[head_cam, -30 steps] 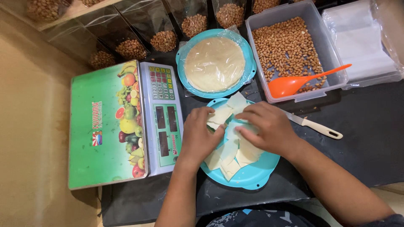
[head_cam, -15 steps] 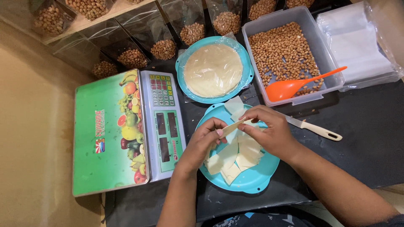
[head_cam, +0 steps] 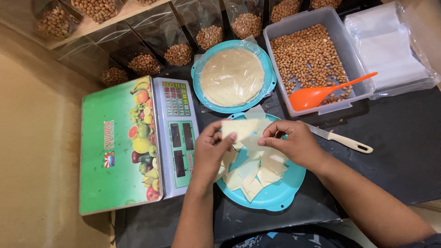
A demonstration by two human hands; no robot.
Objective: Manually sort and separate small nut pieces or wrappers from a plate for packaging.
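Looks like a small home snack-packing station. Digital weighing scale (head_cam: 138, 142) with fruit-printed platform at left, clear tub of peanuts (head_cam: 312, 55) with an orange scoop (head_cam: 317, 94) at far right, filled peanut pouches (head_cam: 209, 36) lined along the far edge, stack of empty plastic bags (head_cam: 390, 46) beside the tub.

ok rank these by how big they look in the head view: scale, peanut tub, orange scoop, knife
1. scale, clearly the largest.
2. peanut tub.
3. orange scoop.
4. knife, though the right hand hides part of its blade, so scoop and knife look close and the order is unsure.
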